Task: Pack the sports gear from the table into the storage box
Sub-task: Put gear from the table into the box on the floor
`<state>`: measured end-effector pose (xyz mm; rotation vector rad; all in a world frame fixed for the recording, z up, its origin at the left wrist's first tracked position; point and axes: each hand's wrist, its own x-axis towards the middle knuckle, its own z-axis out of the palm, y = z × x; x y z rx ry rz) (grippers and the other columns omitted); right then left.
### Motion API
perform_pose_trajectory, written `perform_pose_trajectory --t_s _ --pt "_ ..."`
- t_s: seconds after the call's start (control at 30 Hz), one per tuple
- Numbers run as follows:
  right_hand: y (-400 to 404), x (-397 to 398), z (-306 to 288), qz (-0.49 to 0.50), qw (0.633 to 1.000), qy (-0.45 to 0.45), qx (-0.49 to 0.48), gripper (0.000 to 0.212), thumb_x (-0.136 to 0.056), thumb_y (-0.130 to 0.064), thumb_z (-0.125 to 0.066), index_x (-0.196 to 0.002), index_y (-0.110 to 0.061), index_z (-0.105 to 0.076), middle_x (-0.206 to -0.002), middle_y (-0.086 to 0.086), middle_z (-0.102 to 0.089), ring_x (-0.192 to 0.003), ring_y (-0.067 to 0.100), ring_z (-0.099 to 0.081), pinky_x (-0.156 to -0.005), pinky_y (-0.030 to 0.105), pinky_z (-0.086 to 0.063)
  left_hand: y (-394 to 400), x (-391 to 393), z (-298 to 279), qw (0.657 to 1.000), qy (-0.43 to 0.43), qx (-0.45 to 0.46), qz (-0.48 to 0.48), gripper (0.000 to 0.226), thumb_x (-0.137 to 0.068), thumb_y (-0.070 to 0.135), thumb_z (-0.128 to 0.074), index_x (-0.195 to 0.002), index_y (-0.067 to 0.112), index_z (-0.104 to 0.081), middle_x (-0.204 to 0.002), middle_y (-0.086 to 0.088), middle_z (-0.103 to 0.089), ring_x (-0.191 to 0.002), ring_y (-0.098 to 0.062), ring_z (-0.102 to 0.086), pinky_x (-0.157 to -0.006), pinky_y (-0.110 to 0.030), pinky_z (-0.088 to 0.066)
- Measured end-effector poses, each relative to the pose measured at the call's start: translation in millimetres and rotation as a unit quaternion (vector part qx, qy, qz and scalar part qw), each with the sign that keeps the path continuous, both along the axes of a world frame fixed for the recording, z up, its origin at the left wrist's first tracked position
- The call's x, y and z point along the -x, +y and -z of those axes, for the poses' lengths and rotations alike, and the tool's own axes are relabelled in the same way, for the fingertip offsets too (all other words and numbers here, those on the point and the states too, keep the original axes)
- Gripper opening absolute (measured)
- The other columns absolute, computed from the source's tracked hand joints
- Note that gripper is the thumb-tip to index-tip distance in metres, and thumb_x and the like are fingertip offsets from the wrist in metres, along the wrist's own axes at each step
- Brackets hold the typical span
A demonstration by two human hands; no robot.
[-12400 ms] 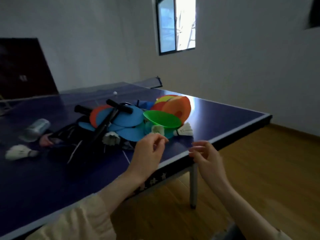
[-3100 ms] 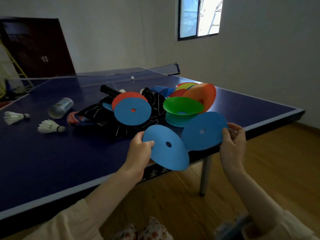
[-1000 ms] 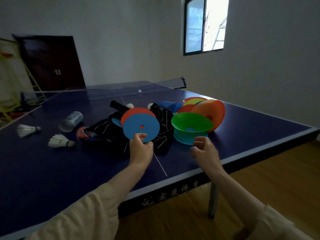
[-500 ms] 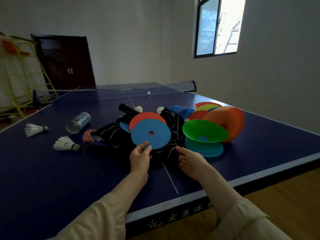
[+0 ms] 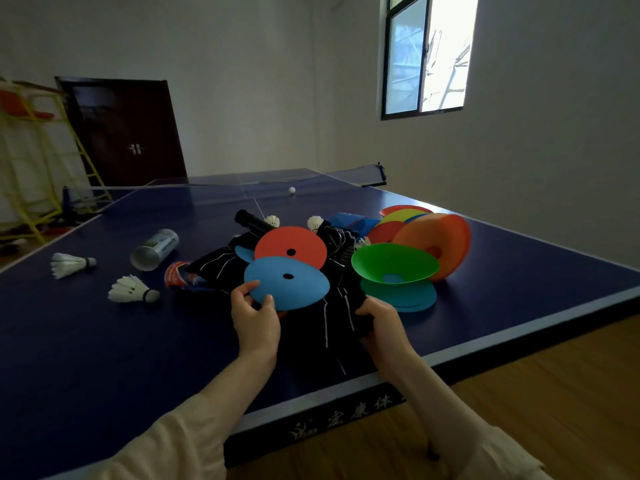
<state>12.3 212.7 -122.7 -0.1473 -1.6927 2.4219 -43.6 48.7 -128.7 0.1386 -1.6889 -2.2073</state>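
Packing looks barely begun: left hand [image 5: 255, 315] pinches a blue disc cone [image 5: 286, 283], right hand [image 5: 380, 318] grips black fabric [image 5: 341, 306], while cones, shuttlecocks [image 5: 133, 289] and tube [image 5: 154, 249] crowd the table [image 5: 86, 341], no storage box visible.

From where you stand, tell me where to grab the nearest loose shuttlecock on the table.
Pinch the shuttlecock at its dark cork tip, coming from the near right. It lies on its side with the tip pointing right; the white feather skirt looks likely to crush.
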Motion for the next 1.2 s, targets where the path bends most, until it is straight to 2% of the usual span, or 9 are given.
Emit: perform_pose_trajectory --t_s 0.13,0.23,0.47,0.63,0.73,0.9,1.0,1.07,1.2 --pt "9.4 -22.3 -10.9 0.004 0.995 0.063 0.076 0.015 -0.062 -0.016 -0.061 -0.069 -0.014 -0.048 -0.07 0.007 -0.045 -0.064 0.02 -0.046 -0.063 0.034 -0.036 4.7 -25.4 -12.9 0.998 0.056 0.023 0.029 0.032 -0.093 -0.001 -0.052 -0.116 0.021 -0.048 -0.123 -0.003 -0.055 -0.101 -0.013 -0.06 -0.076 -0.031 -0.057" --pt "24.1 -51.1 -25.9 0.019 0.986 0.109 0.125 0.017 -0.084 -0.002 -0.044 -0.082 -0.006 -0.06 -0.077 0.008 -0.061 -0.071 0.018 -0.058 -0.071 0.031 -0.045 21.2 -47.9 -22.0 0.994 0.08 0.029 0.072 0.033 -0.093 -0.003 -0.052 -0.111 0.023 -0.049 -0.118 0.0 -0.058 -0.102 -0.013 -0.061 -0.084 -0.041 -0.057" --pt "81.2 -162.7 -32.0 0.103 0.985 0.115 0.079 0.02 -0.091 -0.006 -0.037 -0.082 -0.006 -0.055 -0.073 0.006 -0.054 -0.068 0.017 -0.054 -0.067 0.031 -0.04 79.6 -114.7 -26.2 0.97 0.088 0.036 0.222 0.034 -0.094 -0.001 -0.051 -0.12 0.02 -0.046 -0.118 0.006 -0.058 -0.101 -0.008 -0.061 -0.081 -0.042 -0.059" --pt "126.8 -255.1 0.4 0.164 0.982 0.081 0.046 0.023 -0.088 -0.017 -0.04 -0.096 -0.004 -0.057 -0.079 0.008 -0.057 -0.069 0.019 -0.058 -0.065 0.031 -0.044 123.8 -170.9 3.1 0.937 0.084 0.078 0.329 0.034 -0.094 -0.001 -0.05 -0.12 0.021 -0.046 -0.121 0.002 -0.055 -0.099 -0.009 -0.063 -0.069 -0.029 -0.059" --pt "145.1 -305.1 28.9 0.247 0.969 0.019 0.022 0.026 -0.091 -0.013 -0.036 -0.086 -0.005 -0.061 -0.069 0.007 -0.059 -0.06 0.018 -0.059 -0.056 0.028 -0.045 147.8 -201.4 36.6 0.897 0.096 0.157 0.403 0.033 -0.095 0.003 -0.051 -0.115 0.029 -0.047 -0.116 0.007 -0.058 -0.099 -0.006 -0.064 -0.075 -0.035 -0.06" --pt "179.1 -356.5 86.5 0.363 0.923 -0.099 -0.086 0.028 -0.079 -0.021 -0.05 -0.083 0.005 -0.058 -0.073 0.011 -0.048 -0.065 0.025 -0.044 -0.059 0.034 -0.031 186.2 -243.3 100.3 0.848 0.05 0.26 0.46 0.033 -0.097 0.008 -0.05 -0.123 0.027 -0.044 -0.119 0.004 -0.055 -0.097 -0.001 -0.059 -0.064 -0.011 -0.052" --pt "200.6 -374.3 119.4 0.374 0.905 -0.167 -0.112 0.038 -0.075 -0.026 -0.052 -0.08 0.012 -0.053 -0.075 0.012 -0.044 -0.07 0.026 -0.038 -0.066 0.04 -0.028 209.5 -255.9 137.9 0.794 -0.05 0.289 0.533 0.051 -0.098 0.017 -0.051 -0.142 0.029 -0.03 -0.145 -0.004 -0.042 -0.114 -0.01 -0.056 -0.085 -0.03 -0.056" --pt "213.1 -382.8 138.0 0.371 0.897 -0.205 -0.124 0.018 -0.081 -0.019 -0.052 -0.075 -0.002 -0.053 -0.071 0.011 -0.042 -0.067 0.025 -0.036 -0.063 0.038 -0.028 220.5 -262.2 159.2 0.733 -0.144 0.344 0.568 0.07 -0.099 0.029 -0.049 -0.152 0.031 -0.005 -0.158 -0.002 -0.02 -0.139 -0.025 -0.033 -0.107 -0.044 -0.038" --pt "234.2 -392.2 175.7 0.36 0.862 -0.313 -0.168 0.014 -0.087 0.001 -0.046 -0.089 -0.001 -0.06 -0.083 0.014 -0.06 -0.071 0.026 -0.057 -0.062 0.031 -0.042 221.2 -264.3 188.9 0.682 -0.173 0.419 0.574 0.071 -0.1 0.029 -0.045 -0.153 0.03 0.003 -0.16 -0.002 -0.012 -0.144 -0.026 -0.021 -0.111 -0.045 -0.03"
